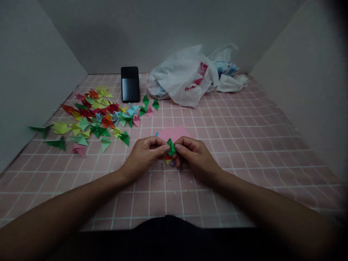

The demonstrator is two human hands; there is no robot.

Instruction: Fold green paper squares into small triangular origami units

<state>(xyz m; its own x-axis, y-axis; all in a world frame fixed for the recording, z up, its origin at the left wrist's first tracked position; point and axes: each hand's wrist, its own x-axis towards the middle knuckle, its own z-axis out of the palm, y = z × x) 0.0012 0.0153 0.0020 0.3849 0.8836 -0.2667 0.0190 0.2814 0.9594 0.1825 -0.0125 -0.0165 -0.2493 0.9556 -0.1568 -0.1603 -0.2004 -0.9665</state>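
Observation:
A small folded green origami paper (171, 148) is pinched between my two hands, its pointed tip upward. My left hand (148, 154) grips its left edge with thumb and fingers. On its right edge, the thumb and fingers of my right hand (194, 154) are closed. Beneath and behind the hands lies a stack of coloured paper, with a pink sheet (176, 132) on top; the hands cover much of it. Many folded paper cranes (95, 116) in red, yellow, green, blue and pink are spread on the left side of the table.
A black phone (130, 85) leans upright near the back wall. Right of it sits a crumpled white plastic bag (182, 78) with red print, beside a smaller blue-patterned bundle (226, 69). A pink checked cloth (244, 145) covers the table, and pale walls enclose three sides.

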